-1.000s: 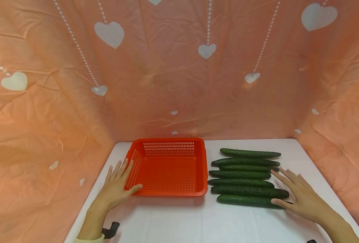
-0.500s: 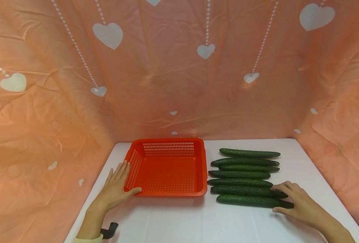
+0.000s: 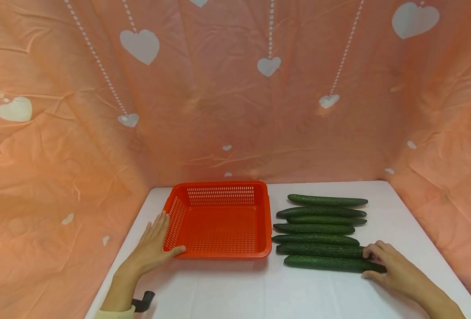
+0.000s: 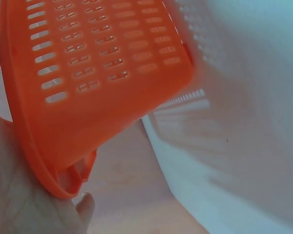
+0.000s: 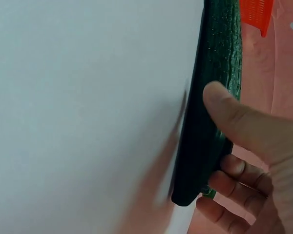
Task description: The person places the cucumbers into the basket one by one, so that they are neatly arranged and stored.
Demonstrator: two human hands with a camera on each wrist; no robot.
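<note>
In the head view, a row of several long green cucumbers (image 3: pixel 315 239) lies on the right of the table. My right hand (image 3: pixel 396 270) grips the right end of the nearest cucumber (image 3: pixel 327 263). The right wrist view has the thumb on one side of that cucumber (image 5: pixel 212 63) and the curled fingers around the other side, at its end. To the left stands an empty red slotted basket (image 3: pixel 219 255). My left hand (image 3: pixel 149 246) rests with straight, spread fingers on its left rim, thumb along the front corner. Up close, the left wrist view shows the basket's slotted wall (image 4: pixel 107 112) against the palm.
White cloth covers the table (image 3: pixel 259 288). Orange sheeting with white hearts (image 3: pixel 235 124) rises behind and on both sides. A black wrist mount (image 3: pixel 144 302) sits on the left forearm. The second cucumber (image 3: pixel 319 250) lies right behind the nearest one.
My right hand has come down from spread fingers above the cucumbers and curled around the nearest one's right end. The left hand has barely moved at the basket.
</note>
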